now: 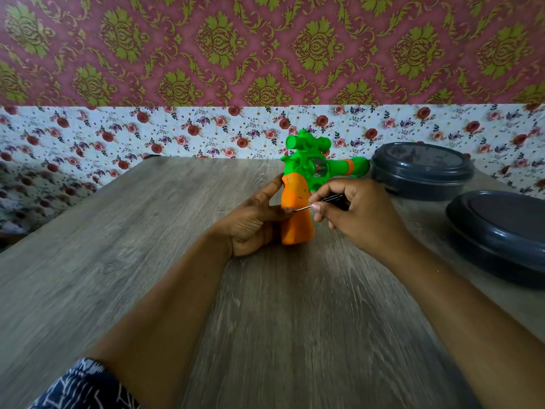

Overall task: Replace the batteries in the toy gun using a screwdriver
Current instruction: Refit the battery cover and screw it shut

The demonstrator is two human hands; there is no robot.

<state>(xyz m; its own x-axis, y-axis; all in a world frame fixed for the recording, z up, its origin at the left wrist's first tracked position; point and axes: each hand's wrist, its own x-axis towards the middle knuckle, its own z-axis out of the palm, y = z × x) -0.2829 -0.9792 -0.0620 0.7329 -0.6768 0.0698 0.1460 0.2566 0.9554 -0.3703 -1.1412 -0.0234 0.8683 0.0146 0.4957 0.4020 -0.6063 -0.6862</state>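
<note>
A toy gun (306, 166) with a green body and an orange grip stands on the wooden table (147, 246), barrel pointing right. My left hand (256, 222) grips the orange handle from the left, thumb across its side and forefinger up along its back edge. My right hand (354, 214) pinches a small screwdriver (321, 202) with a thin metal shaft and dark handle. The shaft's tip touches the side of the orange grip near my left thumb. The screw itself is too small to see.
Two dark grey round lidded containers stand at the right: one at the back (421, 169) just past the gun's muzzle, one nearer the right edge (501, 234). A floral-papered wall rises behind the table. Bare wood lies to the left and in front.
</note>
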